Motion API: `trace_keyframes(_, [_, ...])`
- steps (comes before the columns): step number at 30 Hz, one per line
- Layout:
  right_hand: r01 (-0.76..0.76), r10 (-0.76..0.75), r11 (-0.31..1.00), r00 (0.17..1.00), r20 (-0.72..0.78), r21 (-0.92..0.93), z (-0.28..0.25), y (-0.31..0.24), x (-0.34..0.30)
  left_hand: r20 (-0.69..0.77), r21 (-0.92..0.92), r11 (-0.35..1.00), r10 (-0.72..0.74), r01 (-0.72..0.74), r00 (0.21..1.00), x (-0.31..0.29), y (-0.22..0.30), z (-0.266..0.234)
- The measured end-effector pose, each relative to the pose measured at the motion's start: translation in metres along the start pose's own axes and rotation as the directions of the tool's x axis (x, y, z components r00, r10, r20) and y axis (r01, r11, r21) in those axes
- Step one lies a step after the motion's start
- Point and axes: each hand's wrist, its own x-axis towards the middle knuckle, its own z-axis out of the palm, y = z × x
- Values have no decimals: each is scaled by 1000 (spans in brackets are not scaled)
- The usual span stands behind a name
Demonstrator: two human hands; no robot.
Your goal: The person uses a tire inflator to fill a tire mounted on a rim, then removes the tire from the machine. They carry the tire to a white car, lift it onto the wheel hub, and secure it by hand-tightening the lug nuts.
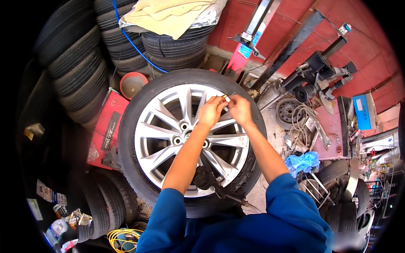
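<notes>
The left hand (212,112) and right hand (240,110) pinch a small piece (225,97) above the silver wheel (184,103), near a red panel (101,122) with a dark, lettered label (111,130).

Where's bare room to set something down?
Gray concrete floor strip, between the black rubber tire and the dusty steel rim. Also the pink metal plate's right side, left of the blue cardboard box. Crowded: the silver alloy wheel's upper right, where left hand and right hand meet.

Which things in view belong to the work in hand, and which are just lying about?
Apparently in use:
silver wheel
its tyre
small piece between left hand and right hand, unclear what

Apparently lying about:
blue plastic bag
red bowl
yellow cloths
bare steel rim
</notes>
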Motion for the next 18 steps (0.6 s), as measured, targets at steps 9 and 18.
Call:
trace_keyframes(9, [624, -414, 502, 782, 467, -599, -26, -96, -10, 134, 151, 963, -242, 222, 961, 1, 7, -10])
trace_keyframes(18, [474, -317, 494, 879, 356, -729, -10, -79, 10, 108, 109, 974, -210, 199, 972, 5, -26, 18])
